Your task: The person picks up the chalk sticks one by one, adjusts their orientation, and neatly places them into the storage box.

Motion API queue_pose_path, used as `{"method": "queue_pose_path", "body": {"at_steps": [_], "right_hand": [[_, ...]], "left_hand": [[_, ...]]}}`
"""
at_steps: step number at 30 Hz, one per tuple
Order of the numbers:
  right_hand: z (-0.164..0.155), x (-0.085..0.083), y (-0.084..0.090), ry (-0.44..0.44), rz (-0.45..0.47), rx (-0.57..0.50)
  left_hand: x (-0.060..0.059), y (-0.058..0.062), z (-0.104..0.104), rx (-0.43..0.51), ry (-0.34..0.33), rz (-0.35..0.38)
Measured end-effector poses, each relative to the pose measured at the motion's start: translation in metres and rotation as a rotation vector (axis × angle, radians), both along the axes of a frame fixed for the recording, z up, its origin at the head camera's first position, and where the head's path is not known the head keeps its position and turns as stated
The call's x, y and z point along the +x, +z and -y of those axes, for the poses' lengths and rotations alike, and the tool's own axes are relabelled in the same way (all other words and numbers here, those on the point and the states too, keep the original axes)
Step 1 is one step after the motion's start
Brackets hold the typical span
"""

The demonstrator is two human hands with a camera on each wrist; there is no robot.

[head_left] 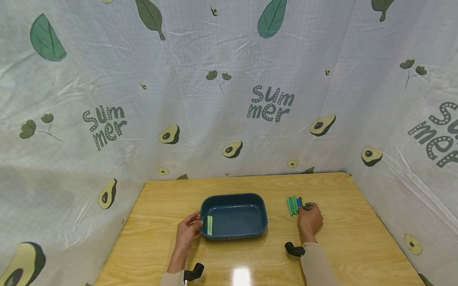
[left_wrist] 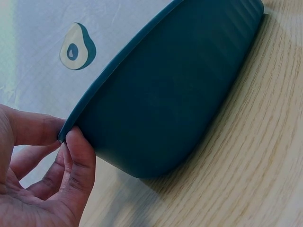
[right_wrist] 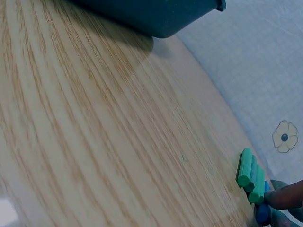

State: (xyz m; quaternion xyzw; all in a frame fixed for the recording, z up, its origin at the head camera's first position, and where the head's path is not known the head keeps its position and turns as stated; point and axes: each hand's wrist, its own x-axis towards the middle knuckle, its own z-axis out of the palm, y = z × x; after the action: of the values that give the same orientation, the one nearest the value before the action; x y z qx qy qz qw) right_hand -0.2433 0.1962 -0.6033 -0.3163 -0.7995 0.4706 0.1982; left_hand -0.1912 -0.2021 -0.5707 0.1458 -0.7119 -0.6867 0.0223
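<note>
Left hand [head_left: 189, 230], lower centre-left of the head view: thumb and fingers [left_wrist: 78, 156] pinch the left rim of the dark blue tray [head_left: 250, 230], forearm running up from the bottom edge. Two light green sticks [head_left: 209, 225] lie at the tray's left end. Right hand [head_left: 309, 219], right of the tray: fingers curled down onto a row of green and blue sticks [head_left: 294, 205] on the wooden table [head_left: 358, 238]; whether they grip one cannot be determined.
</note>
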Motion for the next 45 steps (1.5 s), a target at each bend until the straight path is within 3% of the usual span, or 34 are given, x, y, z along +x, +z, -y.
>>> {"method": "queue_pose_path", "body": {"at_steps": [14,34,45], "right_hand": [[0.003,0.002,0.004,-0.001,-0.020,0.043],[-0.003,0.004,0.003,0.017,-0.045,-0.015],[-0.009,0.018,0.022,0.145,-0.070,-0.109]], "left_hand": [[0.001,0.004,-0.001,-0.009,0.004,-0.002],[0.003,0.003,-0.002,-0.021,-0.002,0.013],[0.000,0.002,-0.001,-0.011,0.002,0.010]]}}
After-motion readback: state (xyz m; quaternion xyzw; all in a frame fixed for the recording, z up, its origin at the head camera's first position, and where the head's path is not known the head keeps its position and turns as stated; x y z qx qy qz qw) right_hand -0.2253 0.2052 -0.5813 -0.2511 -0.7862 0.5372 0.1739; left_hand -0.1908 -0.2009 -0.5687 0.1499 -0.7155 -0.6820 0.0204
